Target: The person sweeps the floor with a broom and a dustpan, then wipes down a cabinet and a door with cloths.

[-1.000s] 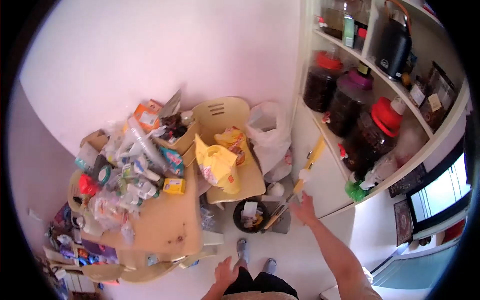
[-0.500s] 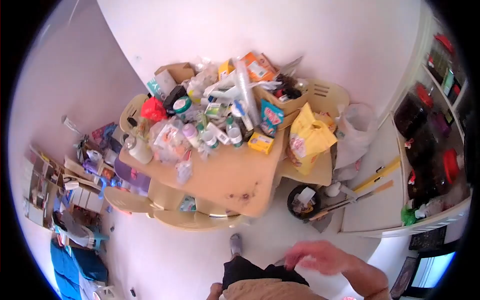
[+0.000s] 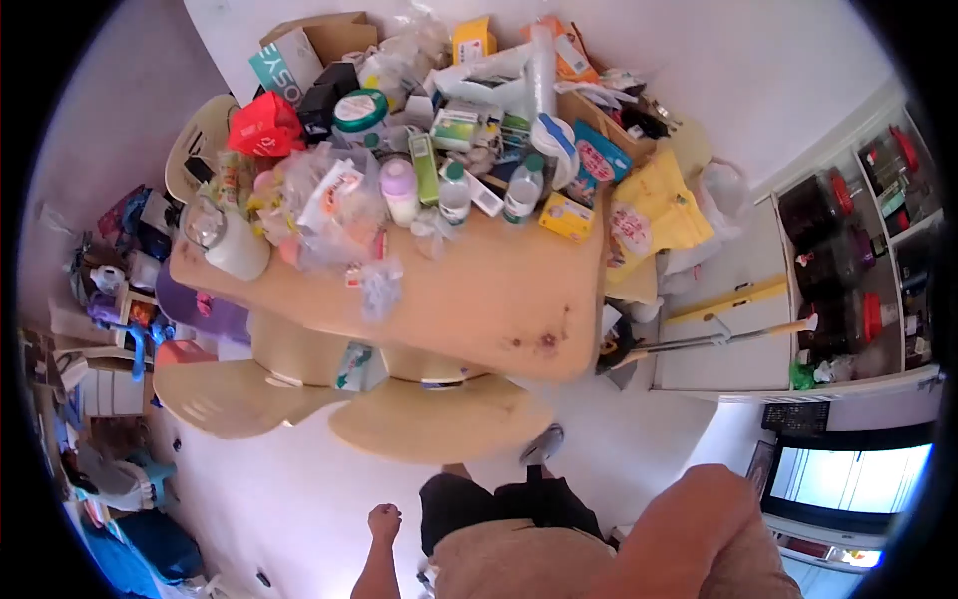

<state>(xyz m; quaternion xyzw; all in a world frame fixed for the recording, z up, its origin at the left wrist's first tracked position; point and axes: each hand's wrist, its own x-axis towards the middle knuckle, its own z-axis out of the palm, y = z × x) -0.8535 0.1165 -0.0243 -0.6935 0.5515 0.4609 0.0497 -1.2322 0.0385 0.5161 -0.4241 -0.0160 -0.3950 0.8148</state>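
My left hand hangs low beside my dark shorts, with its fingers curled and nothing showing in them. It is apart from the table and nearest to the cream chair. My right arm is bent across the lower right, and its hand is out of sight. Ahead stands a wooden table heaped with bottles, boxes and bags. At the near side of the heap are a bottle with a lilac cap, a green-capped bottle, a yellow box and a clear plastic bag.
Another cream chair stands along the table's near side. A yellow bag rests at the right end. Crutches lean by a white cabinet. Shelves with red-lidded jars are at the right, above a screen.
The view has moved closer to the table. My right hand, raised in front before, has left the view. My left hand now shows more fully, away from my side.
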